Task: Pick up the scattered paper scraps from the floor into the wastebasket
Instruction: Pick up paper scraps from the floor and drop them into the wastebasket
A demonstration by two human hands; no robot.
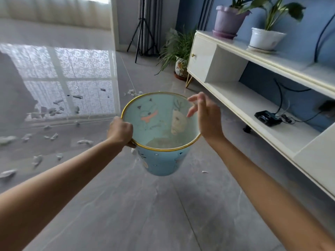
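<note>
My left hand (120, 131) grips the gold rim of the blue wastebasket (163, 160); my right hand (206, 116) hovers open at its far rim. Paper scraps (54, 109) litter the grey floor (145, 205) to the left.

The wastebasket (163, 163) is held up over the floor (126, 205): a pale blue, see-through tub with a gold rim and cartoon animals on its wall, mouth tipped toward the camera. The left hand (120, 131) grips the rim on its left side. White paper scraps (54, 136) lie crumpled and scattered across the grey floor out to the left. A small clump (133, 92) sits just beyond the far rim. One lone scrap (204, 172) lies right of the base.
</note>
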